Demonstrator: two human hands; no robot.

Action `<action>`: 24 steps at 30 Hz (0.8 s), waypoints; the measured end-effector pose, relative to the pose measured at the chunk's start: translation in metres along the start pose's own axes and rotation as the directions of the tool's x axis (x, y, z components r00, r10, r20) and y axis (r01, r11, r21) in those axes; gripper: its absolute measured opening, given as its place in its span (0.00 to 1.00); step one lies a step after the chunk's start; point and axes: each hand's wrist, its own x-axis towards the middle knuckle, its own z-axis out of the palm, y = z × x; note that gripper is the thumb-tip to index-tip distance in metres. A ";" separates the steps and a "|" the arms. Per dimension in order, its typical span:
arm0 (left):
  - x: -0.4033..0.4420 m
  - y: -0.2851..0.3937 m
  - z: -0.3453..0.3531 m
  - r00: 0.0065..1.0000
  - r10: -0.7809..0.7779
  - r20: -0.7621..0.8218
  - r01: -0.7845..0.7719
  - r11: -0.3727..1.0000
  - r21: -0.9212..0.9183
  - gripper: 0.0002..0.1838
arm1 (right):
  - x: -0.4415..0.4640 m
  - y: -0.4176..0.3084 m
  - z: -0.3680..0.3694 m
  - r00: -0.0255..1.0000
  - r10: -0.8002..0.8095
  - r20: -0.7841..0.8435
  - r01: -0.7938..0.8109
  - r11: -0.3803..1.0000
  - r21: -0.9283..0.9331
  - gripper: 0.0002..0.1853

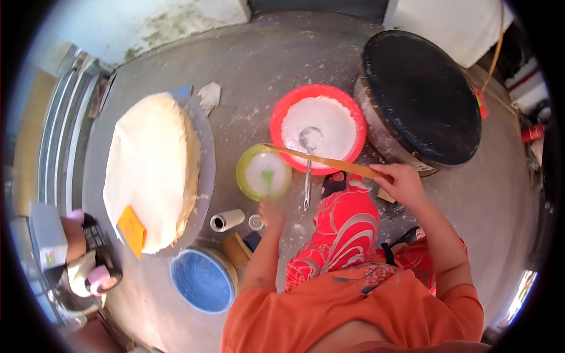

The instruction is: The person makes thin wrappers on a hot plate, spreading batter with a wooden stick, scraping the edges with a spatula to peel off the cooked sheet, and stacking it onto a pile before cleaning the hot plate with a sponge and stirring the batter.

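Observation:
In my right hand (400, 181) is one end of a long, thin wooden spatula (329, 161), its flat blade reaching left over the red basin to the rim of the yellow-green bowl. My left hand (272, 214), smeared by motion, is at the near edge of that yellow-green bowl (242, 174). Its fingers look closed on a small green utensil (268, 176) that dips into the bowl's whitish liquid. A metal ladle (308, 183) rests across the red basin (282, 112), its bowl in the white batter (329, 117) and its handle hanging over the near rim.
A large round black-topped griddle (421, 97) stands at the right. On the left, a tall pale stack of thin sheets (147, 170) bears an orange scraper (132, 231). A blue basin (201, 281), a light cylindrical bottle (228, 220) and a wooden block (236, 250) sit near my left arm.

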 end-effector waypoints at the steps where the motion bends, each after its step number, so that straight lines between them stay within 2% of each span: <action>1: 0.008 -0.009 0.015 0.999 -0.033 0.008 0.033 0.999 0.005 0.30 | 0.013 -0.009 0.006 0.994 -0.101 0.046 0.107 0.982 -0.157 0.12; 2: 0.018 -0.019 0.031 0.997 0.053 0.062 -0.049 0.997 -0.061 0.27 | 0.025 -0.020 0.012 0.975 -0.197 0.102 0.219 0.928 -0.303 0.11; 3: 0.023 -0.022 0.029 0.984 0.144 0.104 -0.130 0.982 -0.135 0.24 | 0.037 -0.034 0.020 0.964 -0.191 0.187 0.250 0.894 -0.371 0.09; 4: 0.027 -0.023 0.027 0.987 0.119 0.105 -0.104 0.985 -0.136 0.24 | 0.050 -0.042 0.032 0.956 -0.207 0.206 0.271 0.891 -0.363 0.09; 6: 0.019 -0.010 -0.013 0.990 -0.035 0.133 0.073 0.952 -0.297 0.15 | 0.074 -0.043 0.066 0.918 -0.105 0.382 0.283 0.848 -0.447 0.09; 7: 0.014 -0.012 -0.017 0.990 -0.053 0.133 0.091 0.951 -0.297 0.15 | 0.085 -0.035 0.084 0.912 -0.117 0.394 0.299 0.847 -0.440 0.09; 9: 0.000 -0.019 -0.026 0.999 -0.030 0.031 0.041 0.892 -0.451 0.13 | 0.104 -0.022 0.117 0.893 -0.112 0.437 0.300 0.870 -0.391 0.10; 10: -0.014 -0.019 -0.033 0.999 -0.044 0.030 0.053 0.893 -0.446 0.13 | 0.109 -0.019 0.126 0.887 -0.121 0.445 0.311 0.871 -0.381 0.10; 12: -0.045 -0.012 -0.052 0.999 0.031 0.021 -0.011 0.771 -0.637 0.15 | 0.115 -0.018 0.138 0.893 -0.028 0.450 0.166 0.948 -0.272 0.10; 16: -0.039 -0.011 -0.027 0.998 0.060 -0.032 -0.067 0.763 -0.643 0.18 | 0.111 -0.010 0.149 0.890 -0.007 0.457 0.149 0.950 -0.275 0.10; 18: -0.003 -0.024 0.004 0.989 -0.122 0.086 0.149 0.863 -0.483 0.14 | 0.106 -0.007 0.137 0.901 -0.010 0.434 0.125 0.964 -0.237 0.11; 22: 0.023 -0.030 -0.014 0.979 -0.197 0.061 0.204 0.891 -0.405 0.12 | 0.089 -0.007 0.092 0.927 -0.018 0.375 0.138 0.945 -0.296 0.13; 24: 0.021 -0.028 -0.027 0.980 -0.195 0.031 0.193 0.916 -0.351 0.11 | 0.080 -0.008 0.077 0.949 0.031 0.313 0.053 0.965 -0.257 0.14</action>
